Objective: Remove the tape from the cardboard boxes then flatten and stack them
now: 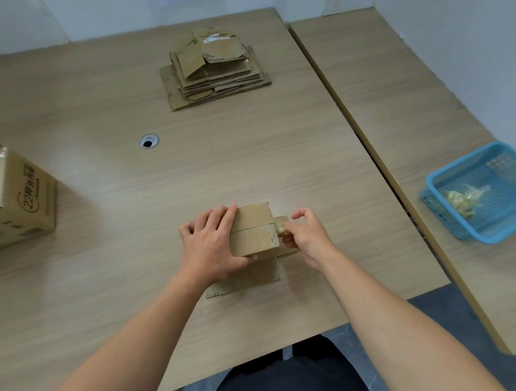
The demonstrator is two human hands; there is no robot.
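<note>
Nearest, on the bench, the left hand grips a small cardboard box while the right hand pinches tape at its right end. Farther out, a blue basket sits right, a larger box left, and flattened boxes lie stacked beyond.

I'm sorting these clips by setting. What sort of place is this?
Probably an office or workroom: plain wood-grain desks pushed together, one with a round cable hole, a stack of flattened brown cardboard boxes and a blue plastic mesh basket holding crumpled clear tape.
</note>
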